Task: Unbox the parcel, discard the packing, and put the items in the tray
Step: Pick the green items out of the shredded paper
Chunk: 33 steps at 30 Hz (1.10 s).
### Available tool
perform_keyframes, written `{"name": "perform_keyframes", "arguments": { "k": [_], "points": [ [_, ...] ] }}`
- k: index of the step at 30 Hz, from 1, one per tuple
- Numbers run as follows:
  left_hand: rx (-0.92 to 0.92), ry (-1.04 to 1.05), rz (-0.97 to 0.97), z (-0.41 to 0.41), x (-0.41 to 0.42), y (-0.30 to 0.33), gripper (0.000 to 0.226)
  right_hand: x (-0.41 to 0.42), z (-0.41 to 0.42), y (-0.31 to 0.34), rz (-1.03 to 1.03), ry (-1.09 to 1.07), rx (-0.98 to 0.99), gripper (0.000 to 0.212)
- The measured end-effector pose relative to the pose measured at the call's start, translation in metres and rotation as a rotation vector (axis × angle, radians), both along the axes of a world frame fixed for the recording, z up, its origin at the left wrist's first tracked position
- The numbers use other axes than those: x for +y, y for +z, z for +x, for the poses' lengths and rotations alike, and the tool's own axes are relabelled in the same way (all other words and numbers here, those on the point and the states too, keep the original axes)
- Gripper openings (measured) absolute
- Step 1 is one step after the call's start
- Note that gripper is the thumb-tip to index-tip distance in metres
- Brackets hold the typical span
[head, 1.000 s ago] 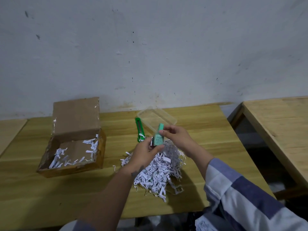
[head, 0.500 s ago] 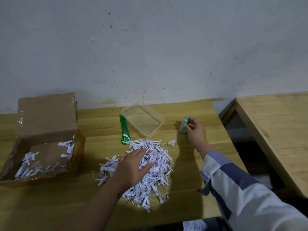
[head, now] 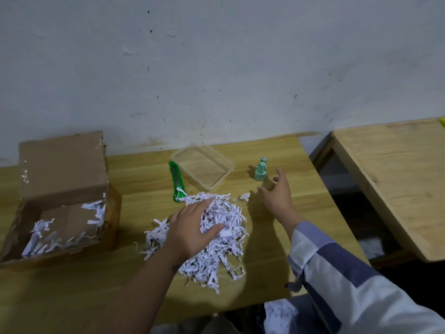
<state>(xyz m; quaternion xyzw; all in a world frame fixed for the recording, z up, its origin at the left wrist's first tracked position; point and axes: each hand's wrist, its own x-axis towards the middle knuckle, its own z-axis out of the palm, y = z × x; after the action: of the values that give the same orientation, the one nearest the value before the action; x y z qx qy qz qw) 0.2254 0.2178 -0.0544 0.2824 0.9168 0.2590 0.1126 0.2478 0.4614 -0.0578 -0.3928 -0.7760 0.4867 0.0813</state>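
A heap of white shredded paper [head: 218, 239] lies mid-table. My left hand [head: 192, 231] rests flat on it, fingers spread. Two small mint-green bottles [head: 260, 171] stand upright on the table to the right of a clear plastic tray [head: 227, 165], which holds nothing. My right hand [head: 277, 196] hovers open just in front of the bottles, not touching them. The open cardboard box [head: 60, 203] sits at the left with some shreds inside.
A green box cutter [head: 177, 180] lies left of the tray, its tip under the shreds. A second wooden table [head: 397, 179] stands to the right across a dark gap. More shredded paper [head: 280, 312] lies below the table's near edge. The wall runs close behind.
My right hand carried the green bottle from above the shreds to the table right of the tray, let go and drew back. My left hand dropped flat onto the paper heap.
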Motion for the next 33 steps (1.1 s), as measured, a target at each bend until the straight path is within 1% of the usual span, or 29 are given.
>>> {"name": "perform_keyframes", "arguments": {
  "k": [3, 5, 7, 9, 13, 15, 17, 18, 20, 23, 25, 28, 30, 32, 33],
  "points": [
    [-0.040, 0.054, 0.046, 0.004, -0.004, 0.013, 0.069, -0.024, 0.015, 0.001, 0.055, 0.034, -0.035, 0.076],
    [-0.042, 0.057, 0.071, 0.008, -0.012, 0.017, 0.061, -0.045, 0.025, 0.006, 0.109, 0.112, -0.044, 0.068],
    [-0.034, 0.043, 0.065, 0.011, -0.023, 0.016, 0.055, -0.068, 0.032, 0.012, 0.183, 0.208, -0.020, 0.058],
    [-0.072, 0.032, 0.041, 0.014, -0.034, 0.010, 0.055, -0.092, 0.037, 0.019, 0.291, 0.317, 0.056, 0.048],
    [-0.121, -0.021, -0.049, 0.023, -0.053, 0.001, 0.069, -0.141, 0.042, 0.035, 0.466, 0.542, 0.270, 0.033],
    [-0.125, -0.016, -0.072, 0.025, -0.062, -0.002, 0.078, -0.158, 0.043, 0.037, 0.439, 0.662, 0.285, 0.027],
    [-0.125, 0.004, -0.089, 0.025, -0.072, -0.006, 0.085, -0.168, 0.046, 0.033, 0.418, 0.734, 0.221, 0.021],
    [-0.122, 0.010, -0.118, 0.025, -0.076, -0.007, 0.086, -0.170, 0.048, 0.030, 0.438, 0.739, 0.169, 0.019],
    [-0.122, -0.002, -0.192, 0.025, -0.086, -0.009, 0.084, -0.169, 0.050, 0.024, 0.504, 0.700, 0.065, 0.023],
    [-0.110, -0.042, -0.265, 0.030, -0.096, -0.010, 0.079, -0.164, 0.047, 0.024, 0.493, 0.608, -0.069, 0.032],
    [-0.104, -0.046, -0.285, 0.032, -0.097, -0.008, 0.077, -0.166, 0.041, 0.026, 0.509, 0.602, -0.182, 0.036],
    [-0.110, -0.049, -0.327, 0.033, -0.095, -0.007, 0.076, -0.170, 0.033, 0.029, 0.536, 0.630, -0.319, 0.035],
    [-0.130, -0.059, -0.358, 0.032, -0.094, -0.007, 0.076, -0.168, 0.029, 0.031, 0.437, 0.602, -0.330, 0.028],
    [-0.167, -0.060, -0.379, 0.032, -0.094, -0.008, 0.074, -0.163, 0.028, 0.031, 0.245, 0.518, -0.265, 0.018],
    [-0.183, -0.060, -0.387, 0.031, -0.093, -0.008, 0.072, -0.160, 0.029, 0.034, 0.183, 0.479, -0.227, 0.017]
  ]
}}
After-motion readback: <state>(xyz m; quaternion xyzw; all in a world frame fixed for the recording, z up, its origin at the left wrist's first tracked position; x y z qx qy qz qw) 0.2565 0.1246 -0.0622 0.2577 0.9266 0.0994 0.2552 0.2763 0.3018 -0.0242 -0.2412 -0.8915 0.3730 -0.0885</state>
